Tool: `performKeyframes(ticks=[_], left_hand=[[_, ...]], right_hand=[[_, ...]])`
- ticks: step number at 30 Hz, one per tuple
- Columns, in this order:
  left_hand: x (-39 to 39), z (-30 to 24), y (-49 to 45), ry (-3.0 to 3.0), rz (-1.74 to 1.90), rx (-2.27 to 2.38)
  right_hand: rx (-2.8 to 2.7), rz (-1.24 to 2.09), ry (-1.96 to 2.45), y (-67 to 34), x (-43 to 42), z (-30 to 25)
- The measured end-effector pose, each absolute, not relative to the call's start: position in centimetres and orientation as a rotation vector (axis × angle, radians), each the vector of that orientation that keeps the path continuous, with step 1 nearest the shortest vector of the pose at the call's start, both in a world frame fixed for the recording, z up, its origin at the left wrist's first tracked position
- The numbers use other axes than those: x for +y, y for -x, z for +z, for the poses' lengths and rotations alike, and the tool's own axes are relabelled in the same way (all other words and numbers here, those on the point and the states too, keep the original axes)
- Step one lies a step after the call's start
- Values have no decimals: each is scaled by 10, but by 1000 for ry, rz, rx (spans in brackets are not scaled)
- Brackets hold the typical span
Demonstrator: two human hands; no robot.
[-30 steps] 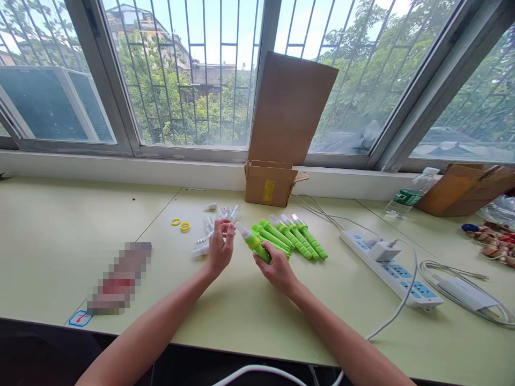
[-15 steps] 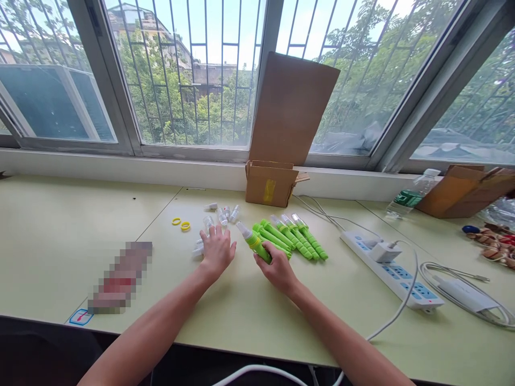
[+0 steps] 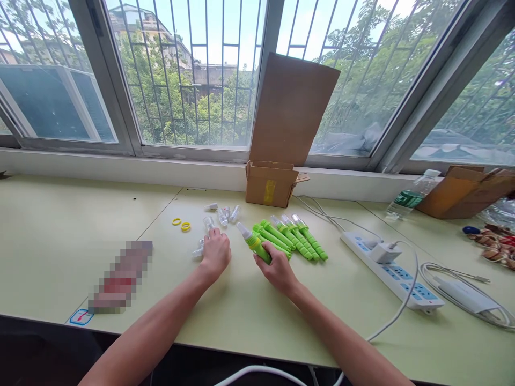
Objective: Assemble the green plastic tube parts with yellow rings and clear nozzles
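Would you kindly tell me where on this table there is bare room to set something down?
The table is bare left of the pixelated item and between the two forearms. It is crowded around the left hand, among clear pieces, and around the right hand, which holds a green tube with more green tubes just beyond.

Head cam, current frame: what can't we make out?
All in the head view:
Left hand: whether it grips a clear plastic part; its own back hides the fingertips.
Green tube: lower end, covered by the right hand.
Pixelated patch: what lies beneath, masked by blocks.
Yellow-taped box: contents, hidden by its front wall.
Brown-and-red pile: full extent, cut by the right edge.
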State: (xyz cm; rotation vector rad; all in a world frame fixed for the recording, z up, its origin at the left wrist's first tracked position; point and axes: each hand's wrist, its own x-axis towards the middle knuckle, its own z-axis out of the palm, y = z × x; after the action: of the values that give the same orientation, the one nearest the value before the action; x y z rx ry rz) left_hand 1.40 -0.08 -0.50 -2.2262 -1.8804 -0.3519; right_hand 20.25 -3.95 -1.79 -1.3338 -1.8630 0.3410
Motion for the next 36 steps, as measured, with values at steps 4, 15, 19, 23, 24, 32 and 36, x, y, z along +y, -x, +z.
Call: performKeyframes(ticks=[4, 15, 19, 23, 24, 32, 36], left_hand=[[-1, -6, -13, 2255, -333, -1839], [-4, -3, -14, 2375, -308, -1699], [-4, -4, -17, 2364, -382, -1629], [-6, -3, -22, 2340, -544, -1527], [-7, -2, -23, 2335, -597, -1501], [-4, 3, -22, 2258, -1056, -1465], [-1, 3, -18, 2208, -1155, -1438]], right_hand=[[-1868, 342, 1327, -203, -39, -19], [-1864, 389, 1345, -202, -40, -17], [-1860, 385, 1351, -202, -40, -18], [-1870, 378, 1343, -202, -38, -19], [-1872, 374, 1336, -202, -38, -19], [-1872, 341, 1322, -203, -38, -18], [-1884, 300, 1340, -202, -37, -20]])
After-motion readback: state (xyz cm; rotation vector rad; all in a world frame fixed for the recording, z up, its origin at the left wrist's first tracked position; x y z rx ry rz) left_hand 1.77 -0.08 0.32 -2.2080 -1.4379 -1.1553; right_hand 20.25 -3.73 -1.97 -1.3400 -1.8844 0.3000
